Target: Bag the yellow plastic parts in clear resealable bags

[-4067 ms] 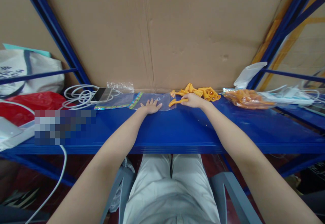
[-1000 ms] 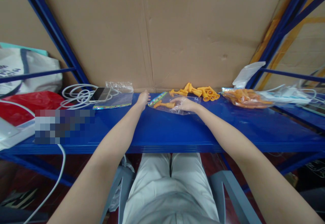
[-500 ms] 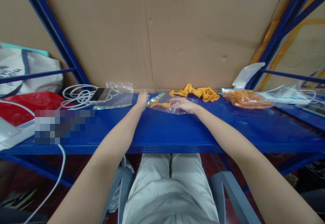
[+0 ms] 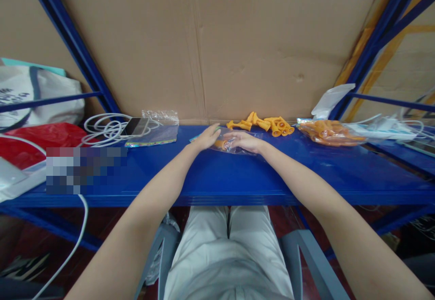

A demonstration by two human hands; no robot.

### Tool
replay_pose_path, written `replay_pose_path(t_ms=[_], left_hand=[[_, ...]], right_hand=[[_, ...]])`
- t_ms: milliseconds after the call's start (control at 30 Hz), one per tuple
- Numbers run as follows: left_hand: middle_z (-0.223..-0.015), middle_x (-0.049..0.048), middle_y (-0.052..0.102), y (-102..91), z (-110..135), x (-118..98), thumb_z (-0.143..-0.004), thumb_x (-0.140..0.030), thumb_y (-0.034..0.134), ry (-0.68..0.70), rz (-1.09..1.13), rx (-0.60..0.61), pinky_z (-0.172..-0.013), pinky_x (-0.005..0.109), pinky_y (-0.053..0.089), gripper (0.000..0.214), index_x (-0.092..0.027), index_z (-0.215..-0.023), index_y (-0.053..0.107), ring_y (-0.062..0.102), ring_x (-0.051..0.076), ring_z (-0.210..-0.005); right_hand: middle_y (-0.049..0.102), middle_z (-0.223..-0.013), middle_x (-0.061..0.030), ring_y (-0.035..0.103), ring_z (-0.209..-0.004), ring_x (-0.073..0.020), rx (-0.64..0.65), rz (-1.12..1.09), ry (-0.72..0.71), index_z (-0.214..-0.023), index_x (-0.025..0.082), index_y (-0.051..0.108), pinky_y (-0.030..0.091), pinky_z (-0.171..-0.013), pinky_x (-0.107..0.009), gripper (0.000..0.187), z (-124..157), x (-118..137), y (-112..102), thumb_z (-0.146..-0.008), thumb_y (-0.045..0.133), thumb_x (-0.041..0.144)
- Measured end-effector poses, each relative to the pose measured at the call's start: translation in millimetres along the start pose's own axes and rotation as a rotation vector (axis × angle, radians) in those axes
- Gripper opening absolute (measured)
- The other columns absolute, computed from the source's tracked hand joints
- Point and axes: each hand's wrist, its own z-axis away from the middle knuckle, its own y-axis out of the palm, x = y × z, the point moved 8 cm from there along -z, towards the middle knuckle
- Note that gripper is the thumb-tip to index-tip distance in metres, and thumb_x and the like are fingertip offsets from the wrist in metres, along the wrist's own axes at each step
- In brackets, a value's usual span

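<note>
Head view from above blue table (image 4: 234, 177), near, facing forward and down.

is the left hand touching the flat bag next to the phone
Apart. In the head view, a strip of blue table shows between the left hand and the right edge of the flat bag.

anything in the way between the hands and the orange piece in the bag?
Only the bag, if anything: the orange piece lies inside, between the left hand and right hand. Can't tell whether the right one reaches into it. Nothing else visibly blocks either.
</note>
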Motion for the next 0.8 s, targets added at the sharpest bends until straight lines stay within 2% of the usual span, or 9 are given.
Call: replay_pose_path(t_ms=[133, 400, 500, 700, 800], left_hand=[[-0.154, 0.0094, 0.044, 17.9, 1, 1, -0.090, -0.033, 0.042, 0.025, -0.058, 0.142, -0.120, 0.032, 0.020, 0.051, -0.017, -0.138, 0.051, 0.033, 0.020, -0.146], [-0.154, 0.0097, 0.044, 20.2, 0, 3, -0.089, -0.039, 0.041, 0.044, -0.090, 0.150, -0.121, 0.035, 0.020, 0.053, -0.018, -0.137, 0.052, 0.032, 0.022, -0.147], [-0.155, 0.0089, 0.043, 21.4, 0, 3, -0.090, -0.040, 0.040, 0.052, -0.109, 0.163, -0.121, 0.034, 0.020, 0.054, -0.018, -0.138, 0.052, 0.031, 0.021, -0.148], [-0.151, 0.0087, 0.049, 19.9, 1, -2, -0.090, -0.035, 0.042, 0.070, -0.070, 0.143, -0.121, 0.033, 0.022, 0.049, -0.018, -0.134, 0.056, 0.036, 0.023, -0.145], [-0.151, 0.0077, 0.048, 19.9, 2, -3, -0.090, -0.034, 0.041, 0.066, -0.083, 0.147, -0.121, 0.033, 0.021, 0.049, -0.019, -0.134, 0.055, 0.036, 0.022, -0.145]], right_hand=[[0.074, -0.111, -0.0081, 0.068, -0.099, -0.0172, 0.003, 0.022, -0.040, -0.101, 0.016, 0.074, 0.050, -0.101, -0.037, 0.036, 0, 3, 4, -0.068, 0.068, 0.003], [0.075, -0.099, -0.0060, 0.068, -0.088, -0.0151, -0.087, 0.145, -0.061, -0.098, 0.015, 0.075, 0.052, -0.092, -0.034, 0.031, -3, 3, -2, -0.070, 0.065, 0.005], [0.075, -0.095, -0.0049, 0.068, -0.088, -0.0159, -0.127, 0.271, -0.094, -0.094, 0.015, 0.076, 0.053, -0.090, -0.033, 0.029, -6, 5, -6, -0.070, 0.065, 0.004], [0.076, -0.093, -0.0074, 0.068, -0.092, -0.0186, -0.160, 0.708, -0.234, -0.079, 0.014, 0.076, 0.050, -0.091, -0.031, 0.022, -5, 17, -5, -0.075, 0.058, 0.001], [0.076, -0.089, -0.0075, 0.068, -0.085, -0.0176, -0.186, 0.773, -0.234, -0.078, 0.014, 0.074, 0.051, -0.086, -0.031, 0.020, -8, 13, -5, -0.077, 0.058, 0.004]])
